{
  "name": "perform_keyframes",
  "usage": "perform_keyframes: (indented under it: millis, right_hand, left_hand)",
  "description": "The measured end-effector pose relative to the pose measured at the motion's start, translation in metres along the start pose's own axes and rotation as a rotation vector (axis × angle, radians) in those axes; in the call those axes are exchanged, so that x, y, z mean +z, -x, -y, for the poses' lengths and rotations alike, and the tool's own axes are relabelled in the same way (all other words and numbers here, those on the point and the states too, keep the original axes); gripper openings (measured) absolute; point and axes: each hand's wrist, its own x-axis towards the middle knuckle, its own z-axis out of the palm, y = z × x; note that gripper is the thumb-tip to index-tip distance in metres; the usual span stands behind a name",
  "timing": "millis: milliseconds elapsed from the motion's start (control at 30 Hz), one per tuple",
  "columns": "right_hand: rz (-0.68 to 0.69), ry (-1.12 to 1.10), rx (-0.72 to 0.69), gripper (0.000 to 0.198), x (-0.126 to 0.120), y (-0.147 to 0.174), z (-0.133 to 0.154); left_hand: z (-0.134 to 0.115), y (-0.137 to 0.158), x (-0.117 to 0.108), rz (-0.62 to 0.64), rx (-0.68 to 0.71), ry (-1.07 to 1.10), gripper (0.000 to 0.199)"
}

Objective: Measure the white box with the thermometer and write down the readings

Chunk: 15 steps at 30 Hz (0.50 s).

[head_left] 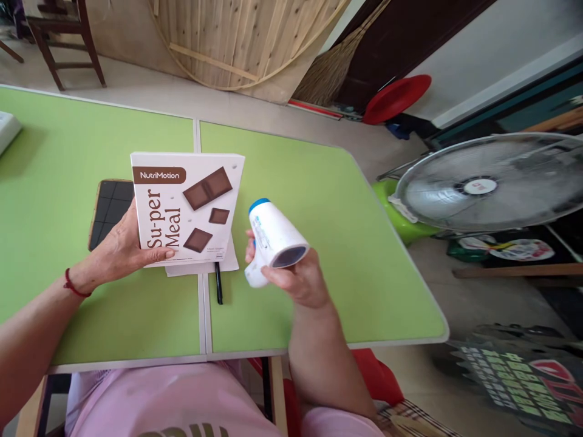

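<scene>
My left hand [121,246] is closed on the lower left side of a white box [212,227] printed with chocolate pieces, its thumb across the front. The box is held upright over the green table. In my right hand [307,279] is a white handheld infrared thermometer [277,233] with a blue ring at its tip and a dark screen at the rear. Its tip points away from me, to the right of the box and apart from it. White paper [232,261] and a black pen [219,285] lie partly hidden beneath the box. A dark phone [109,209] rests behind my left hand.
The green folding table [364,291] has a seam down its middle. A white object [6,130] sits at its far left edge. Beyond the right side stands a fan [478,185]. A wooden chair [64,39] and a red basin [396,100] are farther back.
</scene>
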Motion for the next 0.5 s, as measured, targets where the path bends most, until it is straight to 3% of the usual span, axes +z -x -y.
perform_keyframes:
  millis: [100, 200, 267, 500]
  right_hand:
    - [0.064, 0.308, -0.066, 0.029, -0.020, -0.008, -0.004]
    - [0.111, 0.629, -0.130, 0.048, -0.023, -0.014, -0.016]
    - [0.107, 0.808, -0.187, 0.049, -0.020, -0.017, -0.025]
    - [0.058, 1.063, -0.237, 0.051, -0.022, -0.022, -0.044]
  left_hand:
    - [0.001, 0.001, 0.000, 0.000, -0.021, 0.014, 0.073]
    - [0.002, 0.001, -0.001, 0.003, -0.034, 0.012, 0.071]
    - [0.001, 0.001, -0.001, -0.001, -0.032, -0.002, 0.073]
    - [0.000, 0.001, -0.002, -0.005, -0.103, 0.042, 0.076]
